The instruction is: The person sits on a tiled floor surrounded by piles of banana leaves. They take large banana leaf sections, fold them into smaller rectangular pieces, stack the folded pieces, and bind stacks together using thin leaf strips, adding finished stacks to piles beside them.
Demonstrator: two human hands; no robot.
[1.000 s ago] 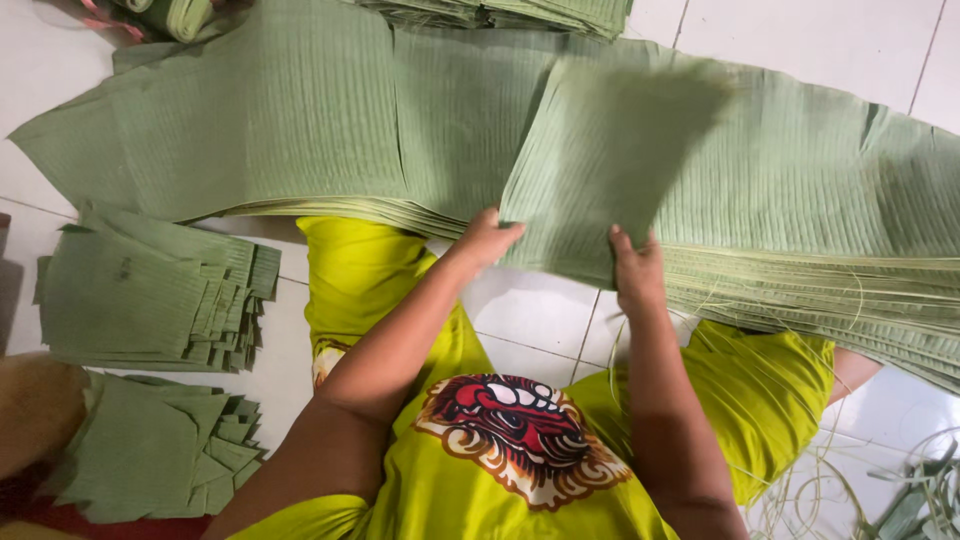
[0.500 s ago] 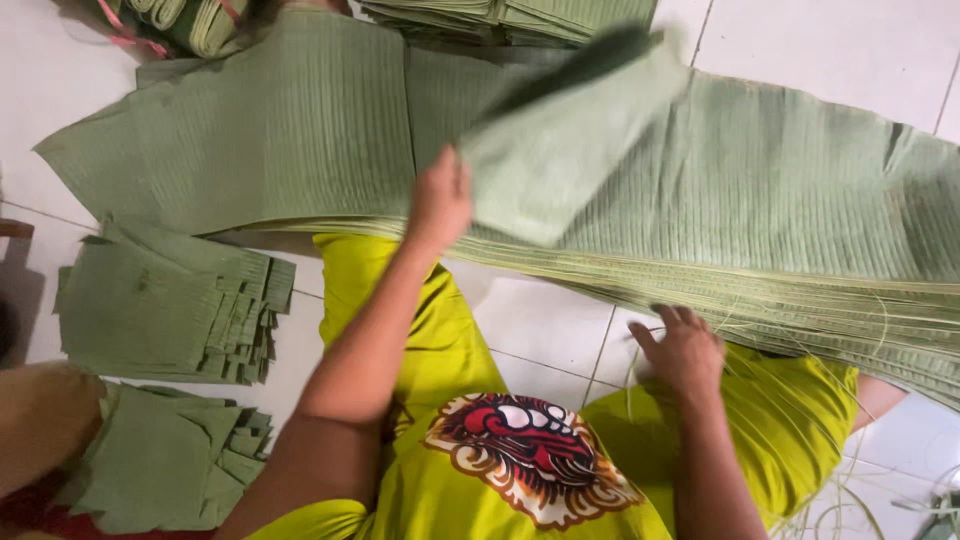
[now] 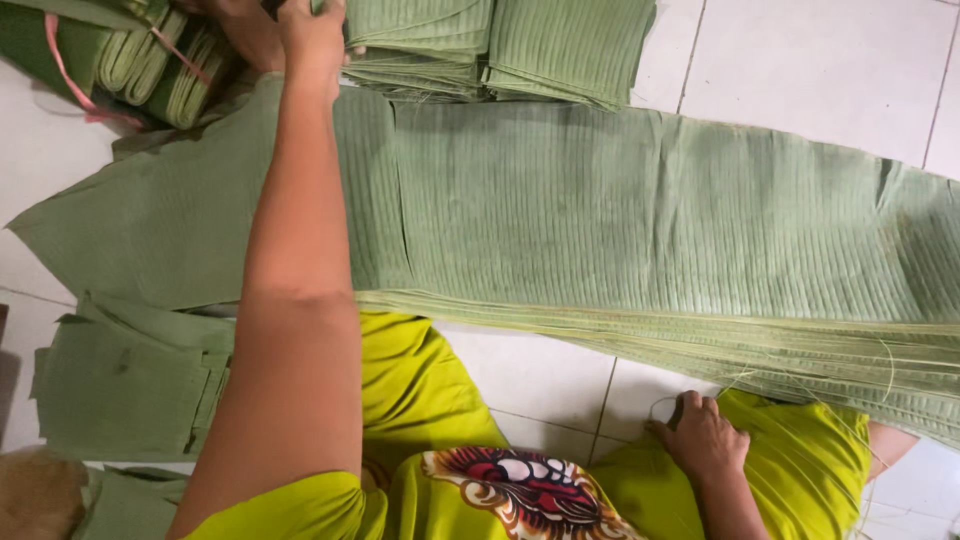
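Up at the top edge, the left hand (image 3: 315, 35) is stretched way out over the big leaf sheets (image 3: 620, 215), fingers curled down onto the near end of a folded stack (image 3: 420, 45) of the same green stuff, looks like it's gripping or pressing the top piece, though the fingertips run out of view so I can't tell how tight. Right beside that stack sits a second folded pile (image 3: 570, 50), touching it. Off to the left of the hand are rolled bundles (image 3: 165, 65) tied with a pink ribbon (image 3: 65, 75). The long sheets lie flat across the white tile floor (image 3: 810, 60), layered, with their stringy edges fanning out toward the person's legs. Down low, the right hand (image 3: 705, 440) rests on the knee of the yellow trousers (image 3: 420, 390), fingers loosely bent, just touching the frayed edge of the sheets, not clearly holding anything. On the left side near the forearm there's another stack of cut squares (image 3: 125, 385) on the floor, and one more below it (image 3: 125, 505), partly cut off. A yellow shirt (image 3: 520, 490) with a red print shows at the bottom.
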